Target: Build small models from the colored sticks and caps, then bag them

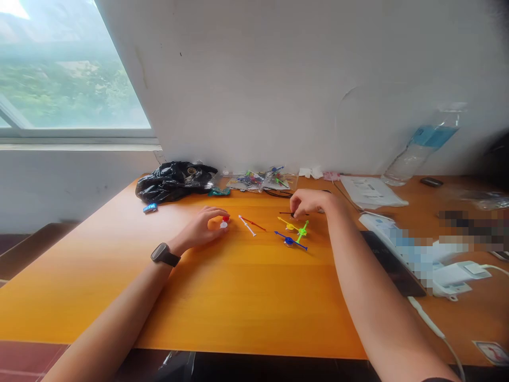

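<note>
My left hand (203, 225), with a dark watch on the wrist, rests curled on the orange table (238, 297); its fingertips touch a small red piece (226, 218) and a white piece (224, 225). My right hand (309, 202) is farther right, its fingers pinched down on a thin black stick (287, 214) with a small dark piece. Between the hands lie a white stick (247, 225) and a red stick (256, 223). Just in front of my right hand lie a yellow stick (287, 223), a green stick (303, 231) and a blue stick (290, 241), each with a small round piece.
A black plastic bag (175, 180) and a clear bag of coloured sticks (260, 180) lie by the wall. A small blue object (150, 208) lies left. Papers (371, 192), a water bottle (423, 146), a dark flat device (392, 265) and a white cable (429, 321) crowd the right.
</note>
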`<action>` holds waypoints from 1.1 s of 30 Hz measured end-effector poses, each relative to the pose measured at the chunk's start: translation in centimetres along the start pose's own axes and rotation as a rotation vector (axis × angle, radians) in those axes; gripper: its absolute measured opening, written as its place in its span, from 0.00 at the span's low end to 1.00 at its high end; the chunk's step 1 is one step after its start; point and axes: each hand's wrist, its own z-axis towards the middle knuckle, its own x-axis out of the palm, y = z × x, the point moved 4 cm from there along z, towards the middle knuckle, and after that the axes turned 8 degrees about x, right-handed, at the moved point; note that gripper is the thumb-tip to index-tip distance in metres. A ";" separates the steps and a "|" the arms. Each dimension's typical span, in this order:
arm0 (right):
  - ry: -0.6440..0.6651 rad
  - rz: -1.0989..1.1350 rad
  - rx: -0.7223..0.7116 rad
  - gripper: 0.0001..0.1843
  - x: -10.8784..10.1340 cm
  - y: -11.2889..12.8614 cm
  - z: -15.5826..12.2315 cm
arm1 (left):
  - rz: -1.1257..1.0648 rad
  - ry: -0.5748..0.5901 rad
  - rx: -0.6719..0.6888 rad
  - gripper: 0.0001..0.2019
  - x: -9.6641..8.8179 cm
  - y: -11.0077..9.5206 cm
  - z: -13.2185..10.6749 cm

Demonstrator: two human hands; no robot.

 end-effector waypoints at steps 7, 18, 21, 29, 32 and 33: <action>-0.230 0.361 -0.344 0.04 -0.2 4.9 -0.5 | 0.009 -0.166 -0.048 0.19 0.0 -0.9 0.1; 0.157 0.920 -0.660 0.06 8.1 16.0 -1.0 | -0.193 -0.294 0.031 0.06 -0.2 -4.2 0.8; 0.172 0.962 -0.650 0.05 8.4 15.9 -0.7 | -0.375 -0.261 0.000 0.07 -0.4 -4.0 0.9; 0.080 0.648 -0.583 0.08 8.5 14.6 0.0 | -0.316 -0.015 -0.085 0.10 -1.7 -3.0 0.7; 0.030 0.432 -0.475 0.10 8.3 13.2 1.0 | -0.160 0.134 -0.068 0.09 -2.0 -2.2 0.3; 0.029 0.373 -0.451 0.11 8.3 12.9 1.3 | -0.126 0.165 -0.069 0.10 -2.0 -1.9 0.2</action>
